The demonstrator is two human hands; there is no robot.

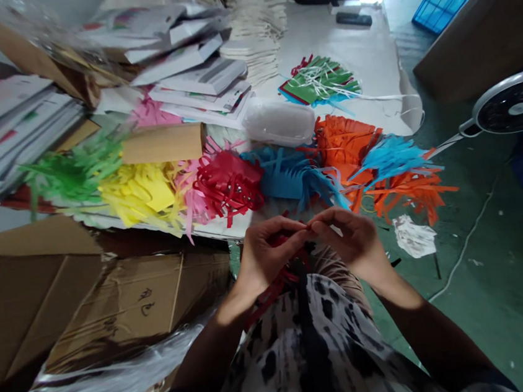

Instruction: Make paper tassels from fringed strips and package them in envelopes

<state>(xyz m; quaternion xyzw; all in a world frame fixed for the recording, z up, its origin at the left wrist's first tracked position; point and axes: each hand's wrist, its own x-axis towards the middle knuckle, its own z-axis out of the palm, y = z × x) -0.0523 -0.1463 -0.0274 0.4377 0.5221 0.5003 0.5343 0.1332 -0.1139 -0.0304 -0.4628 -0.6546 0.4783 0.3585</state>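
My left hand (270,251) is closed round a piece of red fringed paper (271,291), whose strips hang down over my lap. Thumb and fingers of my right hand (353,239) pinch against the left fingertips, where a small bit of red shows between them. How the paper is folded there is hidden by my fingers. Just beyond, along the table edge, lie bundles of fringed paper: red (230,184), blue (287,177), yellow (142,193), green (76,169) and orange (344,143). A light blue bundle (392,157) rests over more orange fringe.
Stacks of white flat packs (202,77) and a clear plastic tray (279,119) are on the table (319,34). Further back lies a green fringed stack (324,80) with white strings. Cardboard boxes (136,296) stand at left, a fan (518,108) at right.
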